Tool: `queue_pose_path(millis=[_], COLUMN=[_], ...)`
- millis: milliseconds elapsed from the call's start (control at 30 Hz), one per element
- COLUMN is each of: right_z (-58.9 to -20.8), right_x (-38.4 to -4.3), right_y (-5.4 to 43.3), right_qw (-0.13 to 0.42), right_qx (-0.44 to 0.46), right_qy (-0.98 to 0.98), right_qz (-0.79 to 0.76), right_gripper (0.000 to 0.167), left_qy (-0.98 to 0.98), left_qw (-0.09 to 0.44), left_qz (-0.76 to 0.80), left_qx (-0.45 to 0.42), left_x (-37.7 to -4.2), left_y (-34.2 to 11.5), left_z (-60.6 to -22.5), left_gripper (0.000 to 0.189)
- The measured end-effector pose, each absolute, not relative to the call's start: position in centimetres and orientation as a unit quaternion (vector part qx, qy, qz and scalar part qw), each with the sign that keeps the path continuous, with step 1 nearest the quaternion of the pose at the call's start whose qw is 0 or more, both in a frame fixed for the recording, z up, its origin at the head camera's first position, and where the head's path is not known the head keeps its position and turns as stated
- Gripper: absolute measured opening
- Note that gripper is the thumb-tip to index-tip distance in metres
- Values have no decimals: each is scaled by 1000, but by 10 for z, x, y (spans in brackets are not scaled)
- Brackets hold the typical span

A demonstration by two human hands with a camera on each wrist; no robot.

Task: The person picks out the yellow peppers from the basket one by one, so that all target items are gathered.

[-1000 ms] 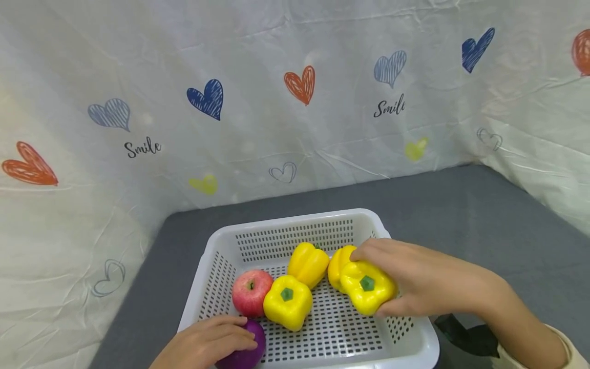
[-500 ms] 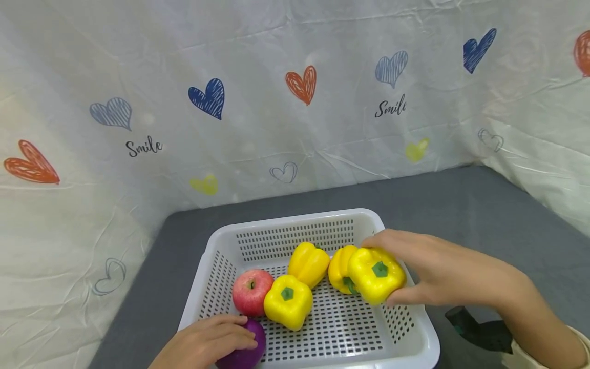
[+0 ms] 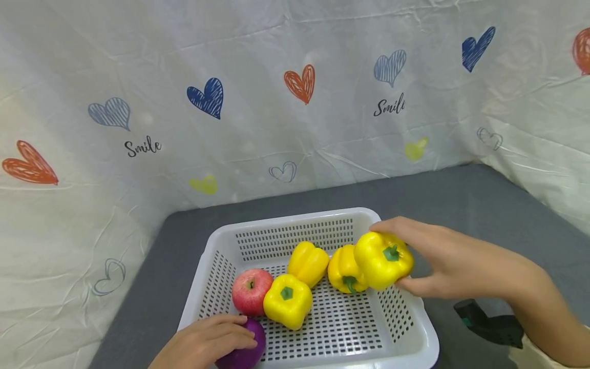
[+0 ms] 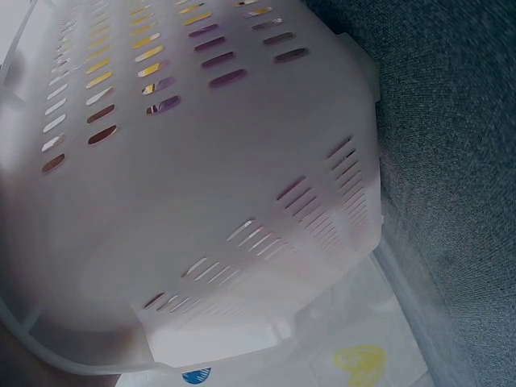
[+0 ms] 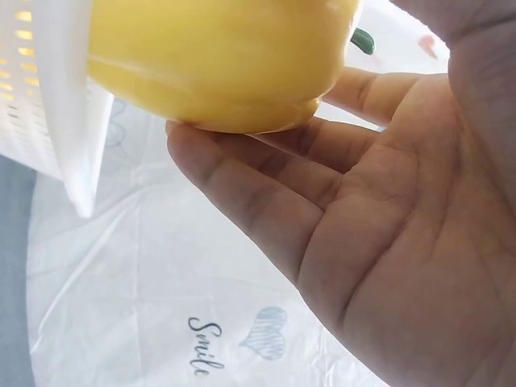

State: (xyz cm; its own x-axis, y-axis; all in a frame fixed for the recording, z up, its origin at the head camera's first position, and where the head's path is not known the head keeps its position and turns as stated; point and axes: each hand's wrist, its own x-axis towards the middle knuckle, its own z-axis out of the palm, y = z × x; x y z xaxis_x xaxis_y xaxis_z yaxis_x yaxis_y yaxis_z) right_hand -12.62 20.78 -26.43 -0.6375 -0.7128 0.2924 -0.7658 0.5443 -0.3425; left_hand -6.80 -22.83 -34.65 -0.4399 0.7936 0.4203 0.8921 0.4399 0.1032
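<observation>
We look down on a white slotted basket point(image 3: 295, 223) that stands on the grey counter point(image 3: 438, 205), and we count 3 yellow peppers, 1 apple point(image 3: 252, 293) and 1 purple ball point(image 3: 243, 353) in it. The apple sits stem up towards the left side, touching the front pepper point(image 3: 288, 303), whose green stem faces us. Behind that lies the back pepper point(image 3: 308, 265), on its side, and to its right the right pepper point(image 3: 343, 269), stem towards us. A 4th, the held pepper point(image 3: 382, 260), is in our right hand point(image 3: 442, 256), at the basket's right side; we cannot tell whether it touches the right pepper. Our right fingers and thumb are spread only as wide as this pepper and grip its sides; the right wrist view shows it just beside the basket's rim. Our left hand point(image 3: 203, 342) lies at the near left corner, its fingers bent over the purple ball, the thumb hidden. In the left wrist view we see the basket from outside, with yellow and purple showing through the slots.
</observation>
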Motion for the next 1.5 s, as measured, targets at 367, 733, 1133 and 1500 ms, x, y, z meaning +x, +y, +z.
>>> queue_pose_path(millis=[367, 733, 1133, 1500], right_z=[-261, -259, -257, -259], right_x=[-129, -132, -135, -140], right_y=[215, 219, 231, 240], right_qw=[70, 89, 118, 133], right_qx=[420, 409, 392, 380], right_qy=[-876, -881, -887, -891], right_qz=[226, 219, 214, 211], right_gripper=[77, 77, 83, 84], left_qy=[-843, -854, -861, -858], left_qw=[138, 109, 102, 100], left_qz=[-152, -162, -163, -164], left_qx=[-497, -481, -470, -476], left_x=[-66, -64, -62, -63], left_y=[-229, -227, -226, -226], left_z=[-344, -341, -339, -340], left_gripper=[36, 37, 37, 37])
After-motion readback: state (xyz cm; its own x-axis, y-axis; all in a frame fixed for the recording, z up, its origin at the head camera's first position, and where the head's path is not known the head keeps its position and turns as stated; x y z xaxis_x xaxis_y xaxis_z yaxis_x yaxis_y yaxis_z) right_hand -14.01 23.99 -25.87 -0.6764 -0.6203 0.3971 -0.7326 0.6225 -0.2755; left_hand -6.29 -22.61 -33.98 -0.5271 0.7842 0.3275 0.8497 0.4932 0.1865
